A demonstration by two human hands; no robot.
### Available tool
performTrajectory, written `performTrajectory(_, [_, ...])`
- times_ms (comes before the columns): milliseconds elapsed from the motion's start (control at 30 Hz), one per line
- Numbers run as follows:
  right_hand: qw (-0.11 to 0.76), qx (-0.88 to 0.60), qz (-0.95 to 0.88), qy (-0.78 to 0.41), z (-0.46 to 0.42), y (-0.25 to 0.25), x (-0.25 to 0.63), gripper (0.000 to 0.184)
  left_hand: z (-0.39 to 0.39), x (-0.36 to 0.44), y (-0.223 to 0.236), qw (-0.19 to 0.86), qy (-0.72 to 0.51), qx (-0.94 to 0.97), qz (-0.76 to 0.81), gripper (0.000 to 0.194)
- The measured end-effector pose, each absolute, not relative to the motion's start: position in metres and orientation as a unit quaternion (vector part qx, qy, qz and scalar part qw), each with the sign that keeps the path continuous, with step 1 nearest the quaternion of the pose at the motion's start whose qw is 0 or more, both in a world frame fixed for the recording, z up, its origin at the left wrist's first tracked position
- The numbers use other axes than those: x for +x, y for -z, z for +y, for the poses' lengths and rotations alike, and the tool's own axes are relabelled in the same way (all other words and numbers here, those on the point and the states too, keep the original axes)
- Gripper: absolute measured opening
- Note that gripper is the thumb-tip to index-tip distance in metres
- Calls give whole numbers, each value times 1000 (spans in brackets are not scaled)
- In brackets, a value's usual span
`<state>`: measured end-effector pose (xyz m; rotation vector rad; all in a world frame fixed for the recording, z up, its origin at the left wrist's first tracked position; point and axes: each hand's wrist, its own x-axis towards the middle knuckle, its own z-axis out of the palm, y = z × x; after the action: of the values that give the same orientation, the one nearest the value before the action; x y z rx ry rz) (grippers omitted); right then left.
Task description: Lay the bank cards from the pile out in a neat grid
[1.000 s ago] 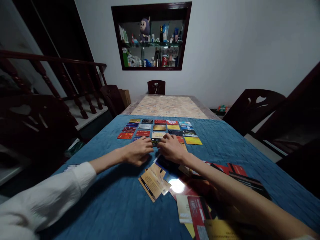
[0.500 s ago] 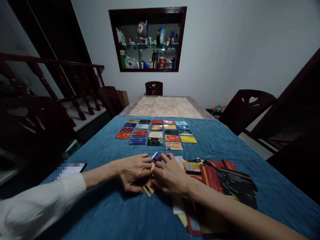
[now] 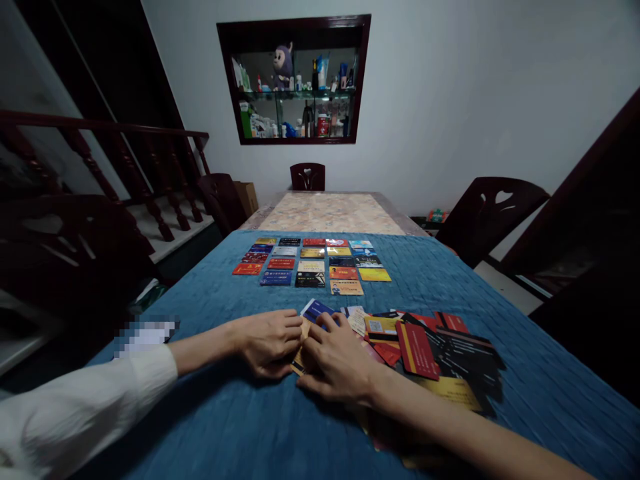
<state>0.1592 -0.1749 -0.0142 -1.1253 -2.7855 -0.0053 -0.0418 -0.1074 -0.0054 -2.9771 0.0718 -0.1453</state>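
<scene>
My left hand [image 3: 270, 343] rests low over the blue cloth, its fingers curled onto the left edge of a tan card [image 3: 299, 364]. From the other side my right hand [image 3: 335, 357] bends its fingers over the same card, hiding much of it. A blue card [image 3: 315, 310] with a white edge pokes out just beyond my right fingertips. Beside and under my right forearm lies a loose pile of cards, among them a dark red card [image 3: 417, 350], a yellow card with a square code [image 3: 383, 328] and several black cards [image 3: 467, 357].
Further up the blue cloth [image 3: 210, 300], several cards lie face up in columns, such as an orange card [image 3: 347, 287] and a black card [image 3: 309, 279]. A blurred flat object [image 3: 147, 337] sits at the left. Chairs [image 3: 493, 213] stand around the table.
Both hands stay at the tan card; my right fingers have shifted slightly and less of the card's lower corner shows. More of the blue card is visible. The view has moved a little.
</scene>
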Motion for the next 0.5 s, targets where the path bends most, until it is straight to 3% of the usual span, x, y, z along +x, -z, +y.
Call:
performTrajectory(300, [84, -379, -921, -24, -181, 12, 164, 45, -114, -35, -3, 64, 13, -998, -22, 13])
performTrajectory(500, [93, -383, -918, -33, -180, 11, 166, 52, -121, -27, -17, 15, -15, -995, -101, 18])
